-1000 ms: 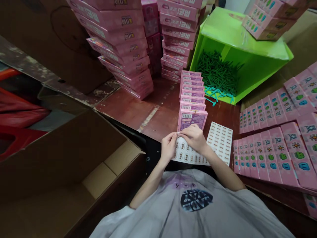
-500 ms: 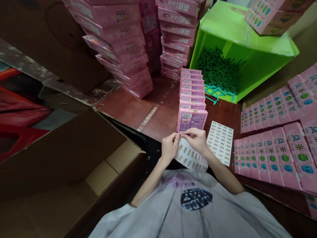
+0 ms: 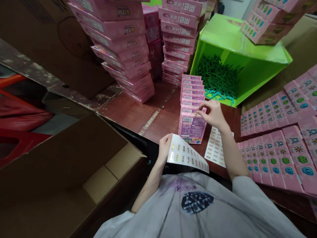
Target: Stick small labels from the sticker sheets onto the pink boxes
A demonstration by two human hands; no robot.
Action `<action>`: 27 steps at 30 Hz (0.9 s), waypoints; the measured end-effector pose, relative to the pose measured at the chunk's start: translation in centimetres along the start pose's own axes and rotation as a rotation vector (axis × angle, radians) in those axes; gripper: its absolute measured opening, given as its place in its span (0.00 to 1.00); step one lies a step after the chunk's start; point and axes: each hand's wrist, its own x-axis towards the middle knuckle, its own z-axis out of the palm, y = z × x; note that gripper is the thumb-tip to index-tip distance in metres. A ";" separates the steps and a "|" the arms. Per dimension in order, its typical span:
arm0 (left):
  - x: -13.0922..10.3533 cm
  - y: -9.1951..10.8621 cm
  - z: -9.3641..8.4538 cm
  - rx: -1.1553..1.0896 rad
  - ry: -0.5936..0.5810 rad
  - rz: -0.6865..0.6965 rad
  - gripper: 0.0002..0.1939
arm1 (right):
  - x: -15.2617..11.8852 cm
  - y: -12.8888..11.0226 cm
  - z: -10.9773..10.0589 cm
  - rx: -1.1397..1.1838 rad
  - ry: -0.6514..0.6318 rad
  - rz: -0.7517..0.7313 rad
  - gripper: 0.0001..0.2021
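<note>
- Left hand [image 3: 164, 147]: gripping the label sheet [image 3: 184, 153] by its upper left corner, thumb on the face; sheet tilted, in front of the person, at the table's near edge.
- Right hand [image 3: 213, 114]: at the top edge of the front box [image 3: 192, 129], thumb and forefinger bent close together. Cannot tell whether a label is between them, or whether they press on the box.
- Front box stands upright on the table [image 3: 163, 119], barcode side towards the person, nearest of a row [image 3: 192, 87] running back towards the green bin [image 3: 262, 66].
- Done, by my reading: a strip along the sheet's top is bare, so some labels are probably used. Small gold-brown mark at the front box's top edge, by the fingertips; likely a label going on.
- Left: several lines of labels on the held sheet. Spare sheet [image 3: 215, 148], flat on the table and partly behind the right forearm, looks full where visible.
- Boxes further back: only top strips show; cannot tell which are labelled.
- Judgement: work partway, front box in hand, plenty of labels left.
</note>
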 end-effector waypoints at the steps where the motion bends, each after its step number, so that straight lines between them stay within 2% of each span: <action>1: -0.1 0.1 0.0 -0.001 0.006 0.012 0.25 | 1.4 1.0 -0.3 -0.010 -0.049 0.013 0.04; 4: -0.4 0.1 -0.1 -0.006 0.006 0.024 0.25 | 4.1 3.6 0.2 0.035 -0.226 0.016 0.05; 6: -0.5 -0.2 -0.4 -0.017 0.012 0.021 0.25 | 4.8 4.5 1.2 0.022 -0.324 0.020 0.05; 8: -0.7 -0.4 -0.7 -0.025 0.034 0.021 0.25 | 4.9 4.9 2.0 -0.046 -0.360 0.036 0.06; 10: -0.7 -0.5 -1.0 -0.026 0.057 0.026 0.25 | 4.6 4.9 2.4 -0.123 -0.321 0.046 0.10; 14: -0.9 -0.1 -1.5 -0.033 0.063 0.039 0.25 | 3.6 3.9 1.4 -0.166 -0.117 0.020 0.31; 15: -0.9 0.2 -1.6 -0.038 0.061 0.041 0.25 | 2.9 3.2 0.9 -0.127 -0.049 0.020 0.31; 17: -1.0 0.8 -1.8 -0.048 0.066 0.056 0.25 | 0.9 1.3 -0.2 0.005 0.065 0.021 0.22; 19: -1.1 1.6 -1.8 -0.056 0.079 0.091 0.24 | -2.2 -1.4 -0.6 0.175 0.058 -0.005 0.15; 20: -1.2 2.0 -1.8 -0.056 0.083 0.111 0.23 | -4.1 -2.7 -0.3 0.254 -0.017 -0.028 0.15; 22: -1.5 2.6 -1.5 -0.046 0.072 0.140 0.22 | -7.6 -5.0 1.3 0.326 -0.186 -0.057 0.28; 24: -1.9 3.1 -1.0 -0.018 0.038 0.153 0.21 | -10.5 -6.4 3.9 0.325 -0.248 -0.012 0.41; 25: -2.1 3.2 -0.8 0.004 0.018 0.166 0.21 | -11.6 -6.7 5.2 0.323 -0.238 0.031 0.41; 27: -2.4 3.4 -0.6 0.074 -0.012 0.213 0.20 | -12.8 -6.7 7.2 0.365 -0.221 0.133 0.28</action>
